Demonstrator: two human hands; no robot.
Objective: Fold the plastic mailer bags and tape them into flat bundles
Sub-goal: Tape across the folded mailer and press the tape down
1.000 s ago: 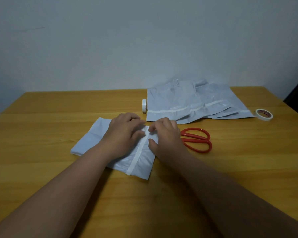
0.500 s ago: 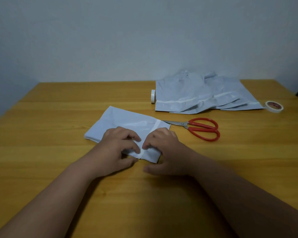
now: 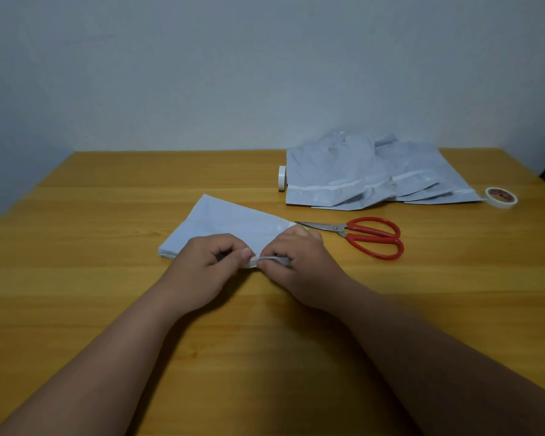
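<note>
The mailer bag (image 3: 233, 225) lies flat on the table (image 3: 107, 309), directly in front of the person, its near edge under both hands. This placement likely keeps the fold within easy reach, while the pile of unfolded bags (image 3: 359, 177) waits at the far right. The scissors (image 3: 368, 236) lie just right of the work, and 2 tape rolls flank the pile: an upright roll (image 3: 282, 178) at its left edge and a flat roll (image 3: 501, 197) at its right (both probably staged for the taping step).

The left hand (image 3: 202, 265) and right hand (image 3: 299, 262) meet at the near edge. Fingers on both are curled, pinching a narrow rolled strip of the bag between thumb and fingertips.
</note>
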